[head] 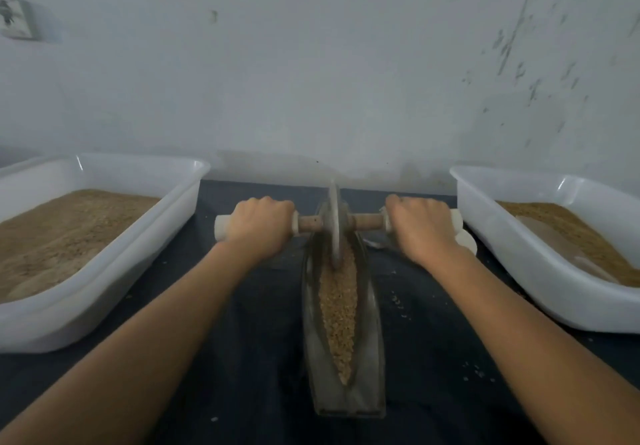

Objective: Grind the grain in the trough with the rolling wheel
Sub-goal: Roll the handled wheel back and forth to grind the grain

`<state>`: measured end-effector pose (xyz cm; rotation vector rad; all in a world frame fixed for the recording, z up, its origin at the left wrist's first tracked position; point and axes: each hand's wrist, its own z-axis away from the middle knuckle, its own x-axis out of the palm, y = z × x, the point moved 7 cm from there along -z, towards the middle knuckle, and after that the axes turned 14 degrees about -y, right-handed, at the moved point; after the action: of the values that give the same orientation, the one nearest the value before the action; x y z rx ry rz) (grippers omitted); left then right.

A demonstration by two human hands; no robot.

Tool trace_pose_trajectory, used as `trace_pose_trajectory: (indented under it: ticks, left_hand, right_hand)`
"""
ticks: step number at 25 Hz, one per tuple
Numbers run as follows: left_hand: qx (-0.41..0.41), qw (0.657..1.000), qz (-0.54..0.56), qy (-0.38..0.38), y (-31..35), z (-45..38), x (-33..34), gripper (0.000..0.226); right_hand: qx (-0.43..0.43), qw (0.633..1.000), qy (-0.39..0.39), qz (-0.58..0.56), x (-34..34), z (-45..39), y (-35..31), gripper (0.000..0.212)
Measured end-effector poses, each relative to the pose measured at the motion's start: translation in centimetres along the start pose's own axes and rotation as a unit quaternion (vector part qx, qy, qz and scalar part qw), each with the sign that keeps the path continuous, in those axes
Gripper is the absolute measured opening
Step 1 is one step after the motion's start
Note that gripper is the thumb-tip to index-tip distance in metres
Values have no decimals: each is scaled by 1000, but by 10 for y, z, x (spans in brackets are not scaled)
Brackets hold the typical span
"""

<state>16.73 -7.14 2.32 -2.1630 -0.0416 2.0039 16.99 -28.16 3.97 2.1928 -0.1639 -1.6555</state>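
Grey metal rolling wheel [334, 226] at far end of narrow boat-shaped trough [341, 309], in tan grain [337, 309]; left hand [261, 224] and right hand [420, 226] each grip the wooden axle [363, 222]. Advice: equal downward pressure, wheel upright.

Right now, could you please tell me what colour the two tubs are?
White, translucent plastic tubs, in the head view.

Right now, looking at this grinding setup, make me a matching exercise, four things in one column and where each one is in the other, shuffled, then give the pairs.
Things:
1. left hand
2. grinding wheel
3. fuller white tub
4. loose grain

Places:
A. along the bottom of the metal trough
B. on the left side of the dark table
C. gripping the white handle sleeve left of the wheel
D. standing on edge at the far end of the trough

Pairs: 1-C, 2-D, 3-B, 4-A
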Motion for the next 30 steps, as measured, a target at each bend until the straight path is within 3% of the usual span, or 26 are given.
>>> trace_pose_trajectory:
  ticks: [5, 7, 9, 11, 13, 18, 20, 22, 24, 26, 28, 30]
  left_hand:
    - [33, 999, 2, -8, 0, 46, 18, 27]
    - [81, 993, -51, 70, 4, 98, 6, 42]
    - [125, 977, -88, 151, 7, 133, -11, 56]
    - [105, 982, -100, 120, 8, 122, -14, 54]
    - [51, 990, -105, 76, 9, 86, 0, 38]
    - [-31, 996, -32, 72, 3, 8, -4, 16]
    - [-13, 998, -22, 54, 6, 15, -4, 17]
    - [24, 999, -24, 35, 7, 48, 3, 24]
    - [82, 990, -72, 90, 11, 95, -2, 40]
    - [118, 977, -103, 142, 12, 128, -13, 53]
    - [96, 985, -106, 94, 10, 121, -9, 52]
    - [46, 990, -111, 70, 13, 80, -5, 38]
  right_hand:
    - [-57, 996, 39, 55, -7, 60, -7, 38]
    - [-109, 990, 91, 15, -19, 103, -7, 45]
    - [-134, 986, 94, -44, -16, 126, 0, 48]
    - [-112, 991, 56, -46, -8, 119, 2, 48]
    - [-57, 998, 2, -8, 5, 87, 0, 44]
    - [7, 999, 14, -28, 10, 3, 4, 18]
    - [-1, 1000, 1, -21, 9, 12, 5, 19]
    - [-32, 999, 18, -9, 11, 52, 4, 36]
    - [-87, 995, 43, -24, 2, 98, 1, 53]
    - [-134, 988, 53, -56, 2, 123, 6, 54]
    - [-123, 990, 20, -64, 8, 114, 8, 53]
    - [-54, 998, -23, -35, 22, 77, 8, 45]
